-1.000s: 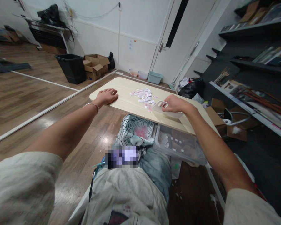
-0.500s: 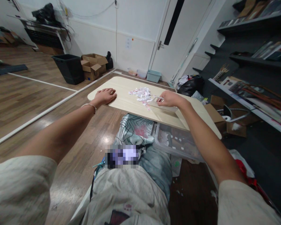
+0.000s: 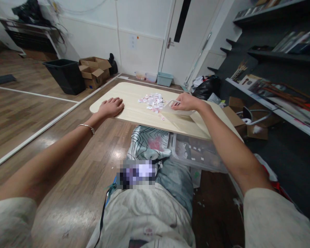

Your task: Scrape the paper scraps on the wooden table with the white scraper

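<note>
Right hand (image 3: 186, 102) is shifting farther across the pale rounded wood-grain tabletop (image 3: 134, 115), fingers clamping a translucent white plastic handled sheet (image 3: 183, 112) | white-and-pink paper scraps (image 3: 155, 100) are lying left of those fingers, mostly heaped, some straying | left hand (image 3: 111, 107) is resting flat, fingers nearly together | white wall notice (image 3: 133, 42) is showing nothing legible

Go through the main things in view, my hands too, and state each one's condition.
Left hand: palm down on the table
Right hand: closed on the white plastic piece
White plastic piece: held by its slotted edge
Paper scraps: loose, heaped
Clear plastic box: white bits inside
Black bin: upright, open-topped
Cardboard boxes: flaps open
Door: looks shut
</note>
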A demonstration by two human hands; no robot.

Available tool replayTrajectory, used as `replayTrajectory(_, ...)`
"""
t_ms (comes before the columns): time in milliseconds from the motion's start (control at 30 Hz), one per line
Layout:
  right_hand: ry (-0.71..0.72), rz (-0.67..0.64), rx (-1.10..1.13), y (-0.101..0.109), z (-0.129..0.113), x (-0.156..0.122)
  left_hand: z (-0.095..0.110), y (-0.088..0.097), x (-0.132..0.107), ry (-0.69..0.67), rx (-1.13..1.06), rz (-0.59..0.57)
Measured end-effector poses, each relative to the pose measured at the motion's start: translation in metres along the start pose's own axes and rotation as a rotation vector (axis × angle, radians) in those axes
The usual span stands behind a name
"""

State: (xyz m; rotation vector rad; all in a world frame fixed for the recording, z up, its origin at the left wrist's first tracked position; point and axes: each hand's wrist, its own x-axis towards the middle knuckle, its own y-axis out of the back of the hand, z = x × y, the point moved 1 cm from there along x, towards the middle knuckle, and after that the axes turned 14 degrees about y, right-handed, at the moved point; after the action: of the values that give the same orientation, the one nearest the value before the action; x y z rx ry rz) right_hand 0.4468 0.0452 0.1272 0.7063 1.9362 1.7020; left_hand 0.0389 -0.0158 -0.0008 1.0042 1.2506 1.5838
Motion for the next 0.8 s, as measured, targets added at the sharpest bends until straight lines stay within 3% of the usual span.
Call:
replayTrajectory(200,-0.036,0.021,0.117,0.005,0.002,-0.02,0.001,0.001,-0.002,0.007,-0.013,0.005)
replayTrajectory(433,-0.066,0.027,0.178,0.0,-0.004,-0.076,0.001,0.002,-0.005,-0.017,-0.041,-0.008)
replayTrajectory(600,-0.037,-0.023,0.144,-0.007,-0.033,-0.103,-0.004,0.001,-0.002,-0.039,-0.052,-0.019)
replayTrajectory(800,0.041,-0.079,0.08,-0.008,-0.075,-0.083,-0.005,0.003,-0.004,-0.028,-0.065,-0.032)
